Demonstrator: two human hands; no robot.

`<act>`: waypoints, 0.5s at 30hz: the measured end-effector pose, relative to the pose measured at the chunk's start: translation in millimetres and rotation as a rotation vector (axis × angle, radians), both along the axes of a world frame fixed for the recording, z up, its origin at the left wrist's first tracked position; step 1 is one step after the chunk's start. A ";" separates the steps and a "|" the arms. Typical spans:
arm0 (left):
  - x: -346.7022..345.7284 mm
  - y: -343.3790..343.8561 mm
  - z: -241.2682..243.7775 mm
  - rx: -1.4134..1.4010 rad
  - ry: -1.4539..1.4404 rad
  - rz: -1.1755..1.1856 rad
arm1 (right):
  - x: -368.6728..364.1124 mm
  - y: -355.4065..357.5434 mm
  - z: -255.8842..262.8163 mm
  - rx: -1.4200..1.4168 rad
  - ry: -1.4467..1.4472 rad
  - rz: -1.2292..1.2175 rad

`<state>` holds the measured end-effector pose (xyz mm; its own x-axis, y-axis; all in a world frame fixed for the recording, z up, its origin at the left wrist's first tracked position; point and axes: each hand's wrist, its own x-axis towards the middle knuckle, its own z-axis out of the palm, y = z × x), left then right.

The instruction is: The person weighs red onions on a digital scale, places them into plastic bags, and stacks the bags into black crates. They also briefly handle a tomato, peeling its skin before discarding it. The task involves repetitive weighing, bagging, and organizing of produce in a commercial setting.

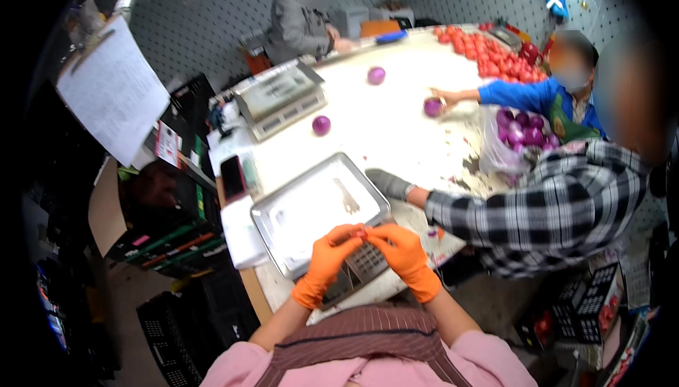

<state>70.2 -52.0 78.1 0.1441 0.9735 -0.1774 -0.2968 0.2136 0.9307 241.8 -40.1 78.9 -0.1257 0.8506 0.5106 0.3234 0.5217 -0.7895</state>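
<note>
My left hand [330, 254] and my right hand [404, 255], both in orange gloves, meet at the fingertips. They pinch a small red item [360, 233] between them; the fingers mostly cover it, so I cannot tell what it is. Just beyond them lies a shallow metal tray [263, 232], bright with reflections. Below my hands is the keypad [370, 260] of what looks like a weighing scale, partly hidden by my gloves.
A co-worker's grey-gloved hand [390, 184] is beside the tray's right edge. Another person's hand touches a red onion [433, 107]. Loose onions [321, 125], a second scale [281, 98], a phone [233, 178], bagged onions [522, 133] and piled tomatoes [490, 57] occupy the table.
</note>
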 end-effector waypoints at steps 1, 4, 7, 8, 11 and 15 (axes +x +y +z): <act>-0.8 -3.1 -0.3 0.001 -0.007 -0.022 | 3.6 -2.4 2.1 0.051 -0.070 0.006; 0.5 -1.2 6.9 0.092 0.037 -0.017 | 6.4 1.7 15.3 0.173 -0.164 0.022; 0.7 -1.7 9.0 0.104 0.068 -0.023 | 9.0 1.1 15.2 0.197 -0.215 0.011; 0.0 0.7 8.8 0.095 0.066 -0.031 | 9.8 2.9 15.7 0.189 -0.220 0.012; 2.8 1.4 11.5 0.055 0.076 -0.039 | 10.5 4.5 13.8 0.185 -0.209 0.023; 3.6 -0.1 14.8 0.092 0.239 -0.025 | 13.5 2.6 15.0 0.133 -0.202 0.038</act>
<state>73.8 -52.1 92.9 0.1334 0.9837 -0.1206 -0.0618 0.1297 0.9896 255.3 -37.5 93.8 -0.2674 0.7701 0.5792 0.4461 0.6318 -0.6339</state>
